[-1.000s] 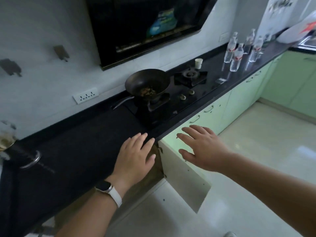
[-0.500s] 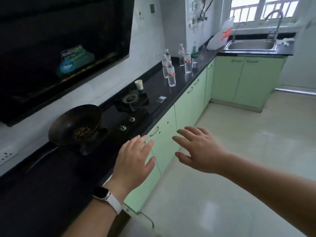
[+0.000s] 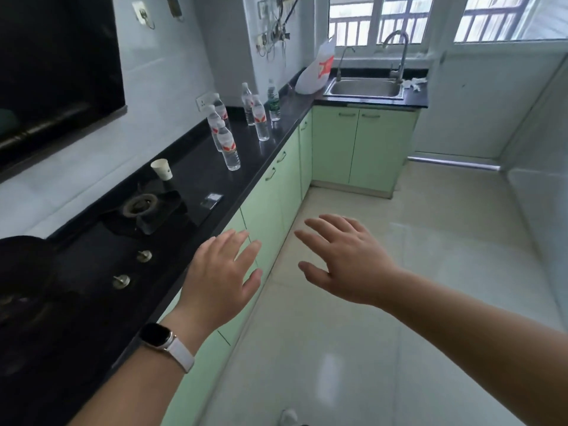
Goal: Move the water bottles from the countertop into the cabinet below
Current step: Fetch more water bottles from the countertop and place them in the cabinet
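Closer than a second ago, the clear plastic water bottles [image 3: 229, 147] stand upright on the glossy black countertop [image 3: 196, 176], well ahead of my left hand [image 3: 219, 281] and right hand [image 3: 347, 265], which I hold spread, gripping nothing.

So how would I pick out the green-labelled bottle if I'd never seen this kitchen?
Start at the sink in the far corner and follow the black countertop towards the stove, past the white bag. The first bottle you meet is it, at the far edge of the group. It alone wears a dark green label; the other bottles have red ones.
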`<act>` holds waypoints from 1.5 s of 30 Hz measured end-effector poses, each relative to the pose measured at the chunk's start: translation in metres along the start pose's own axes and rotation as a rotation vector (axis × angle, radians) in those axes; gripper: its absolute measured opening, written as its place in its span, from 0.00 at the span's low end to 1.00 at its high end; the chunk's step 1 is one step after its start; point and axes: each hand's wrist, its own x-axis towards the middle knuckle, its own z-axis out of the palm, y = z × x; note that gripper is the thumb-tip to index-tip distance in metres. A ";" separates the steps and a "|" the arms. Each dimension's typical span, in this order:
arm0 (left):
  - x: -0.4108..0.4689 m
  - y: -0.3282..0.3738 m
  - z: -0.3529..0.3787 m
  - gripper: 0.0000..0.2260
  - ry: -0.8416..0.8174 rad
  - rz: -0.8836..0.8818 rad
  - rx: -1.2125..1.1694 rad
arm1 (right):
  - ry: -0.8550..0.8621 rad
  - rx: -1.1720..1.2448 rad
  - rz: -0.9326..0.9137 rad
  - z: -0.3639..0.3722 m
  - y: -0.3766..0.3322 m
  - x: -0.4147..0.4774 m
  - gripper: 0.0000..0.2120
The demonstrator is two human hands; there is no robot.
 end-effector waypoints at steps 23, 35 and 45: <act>0.312 -0.151 0.189 0.22 0.044 0.190 -0.205 | 0.030 -0.215 0.193 0.070 0.174 0.255 0.26; 0.393 -0.159 0.239 0.22 -0.036 0.140 -0.103 | 0.072 -0.104 0.113 0.110 0.279 0.331 0.26; 0.490 -0.133 0.270 0.21 -0.101 -0.065 0.022 | -0.008 0.006 -0.083 0.124 0.416 0.403 0.28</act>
